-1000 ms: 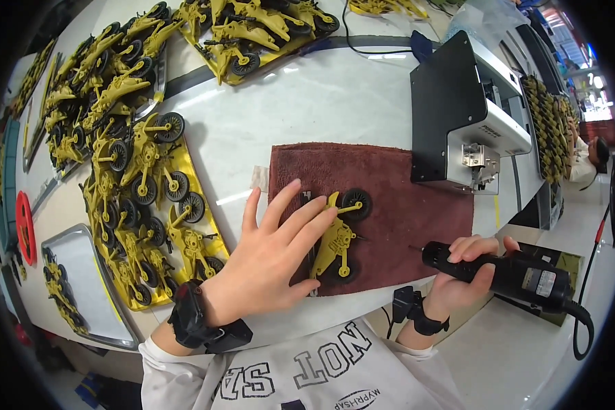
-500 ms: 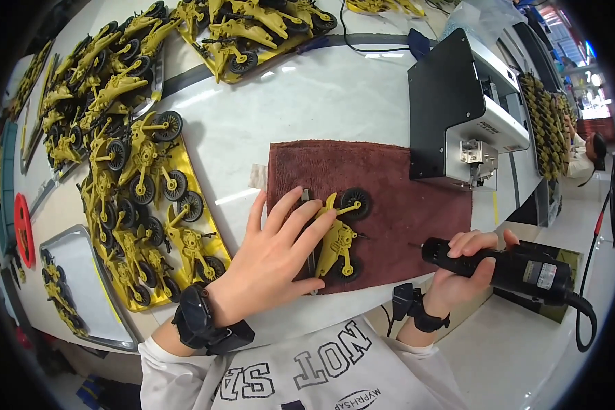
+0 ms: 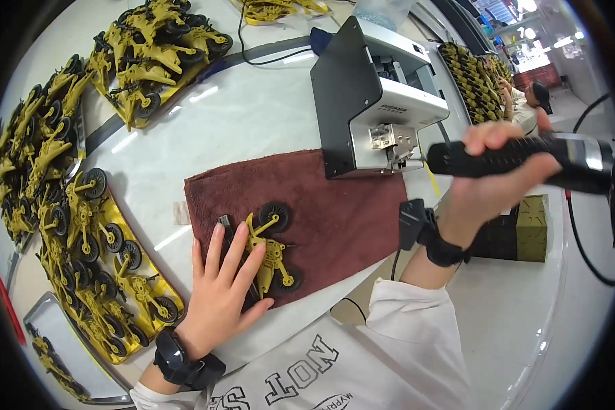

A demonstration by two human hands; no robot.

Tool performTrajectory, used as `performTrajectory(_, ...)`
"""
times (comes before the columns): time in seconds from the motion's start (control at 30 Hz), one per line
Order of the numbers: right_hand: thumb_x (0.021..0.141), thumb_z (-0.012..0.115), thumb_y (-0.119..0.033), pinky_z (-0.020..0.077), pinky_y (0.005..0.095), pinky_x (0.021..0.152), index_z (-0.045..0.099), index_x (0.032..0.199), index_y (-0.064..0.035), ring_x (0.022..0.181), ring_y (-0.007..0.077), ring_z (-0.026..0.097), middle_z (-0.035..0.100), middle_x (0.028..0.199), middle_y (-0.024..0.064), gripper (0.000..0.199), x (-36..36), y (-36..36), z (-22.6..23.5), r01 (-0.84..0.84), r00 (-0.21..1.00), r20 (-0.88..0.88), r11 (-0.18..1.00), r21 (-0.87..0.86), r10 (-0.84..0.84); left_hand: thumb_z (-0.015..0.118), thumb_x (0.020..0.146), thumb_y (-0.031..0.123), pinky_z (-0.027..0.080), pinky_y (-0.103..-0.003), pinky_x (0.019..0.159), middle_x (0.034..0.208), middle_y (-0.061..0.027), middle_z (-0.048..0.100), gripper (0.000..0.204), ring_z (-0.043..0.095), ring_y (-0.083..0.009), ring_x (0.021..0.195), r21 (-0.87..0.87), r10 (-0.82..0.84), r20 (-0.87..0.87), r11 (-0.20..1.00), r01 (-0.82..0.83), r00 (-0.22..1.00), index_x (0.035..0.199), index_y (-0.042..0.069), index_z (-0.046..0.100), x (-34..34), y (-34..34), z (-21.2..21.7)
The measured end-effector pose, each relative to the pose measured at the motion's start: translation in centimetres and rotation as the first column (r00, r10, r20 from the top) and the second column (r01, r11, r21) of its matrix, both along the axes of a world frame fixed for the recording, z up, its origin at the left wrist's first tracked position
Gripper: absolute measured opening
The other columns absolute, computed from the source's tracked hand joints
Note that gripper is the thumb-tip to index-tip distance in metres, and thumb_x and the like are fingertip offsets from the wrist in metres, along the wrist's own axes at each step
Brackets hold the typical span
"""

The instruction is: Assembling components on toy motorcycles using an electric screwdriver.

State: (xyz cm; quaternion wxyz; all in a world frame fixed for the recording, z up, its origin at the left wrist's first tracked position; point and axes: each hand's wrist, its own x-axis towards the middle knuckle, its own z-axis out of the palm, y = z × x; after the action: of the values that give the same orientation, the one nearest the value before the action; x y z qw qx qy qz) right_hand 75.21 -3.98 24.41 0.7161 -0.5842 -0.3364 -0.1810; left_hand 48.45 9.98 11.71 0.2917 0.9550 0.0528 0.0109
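Observation:
A yellow toy motorcycle (image 3: pixel 272 254) with black wheels lies on its side on a dark red cloth (image 3: pixel 352 225). My left hand (image 3: pixel 215 297) lies over its left edge with fingers spread, the fingertips touching it and a dark metal bar (image 3: pixel 224 222) beside it. My right hand (image 3: pixel 509 181) is wrapped round a black electric screwdriver (image 3: pixel 574 162), held level. The screwdriver's front end points at the metal outlet (image 3: pixel 396 140) of a black and white screw feeder (image 3: pixel 406 102). Whether a screw sits on the bit is too small to tell.
Yellow trays of toy motorcycles (image 3: pixel 82 273) stand to the left, with another loaded tray (image 3: pixel 150 61) at the back. A grey tray (image 3: pixel 82 342) holds a few more at the lower left. Right of the table is an open box (image 3: pixel 529 229). Another person (image 3: pixel 526 102) sits far right.
My right hand has lifted the screwdriver up and forward to the feeder's outlet. The view has turned, so the table appears further left. My left hand stays on the motorcycle.

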Motion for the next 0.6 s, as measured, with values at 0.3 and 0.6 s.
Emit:
performTrajectory(0.3,0.09,0.051,-0.055,0.0394,0.0315,0.048,0.038,0.13,-0.0086,0.045,0.0146,0.044,0.046,0.061,0.0033,0.062,-3.8,0.3,-1.7,-0.223,0.956,-0.208,0.973,-0.05,0.209,0.071,0.071,0.037,0.01,-0.06,0.109,0.149,-0.0189,0.028,0.072,0.019,-0.043,0.138,-0.056,0.032,0.105,0.998,-0.026,0.994,0.134,0.011,0.047,-0.4,0.4,-1.1)
performTrajectory(0.6,0.068,0.073,-0.054,0.0478,0.0461,0.07,0.009,0.142,-0.0076,0.07,0.0325,0.06,0.06,0.086,0.0209,0.109,-10.8,3.1,-5.2,-0.729,0.64,-0.142,0.655,0.197,0.755,0.072,0.07,0.035,0.018,-0.063,0.105,0.149,-0.0129,0.029,0.066,0.023,-0.0372,0.138,-0.083,0.056,0.143,0.996,-0.044,0.988,0.131,0.02,0.052,-0.5,0.4,-1.2)
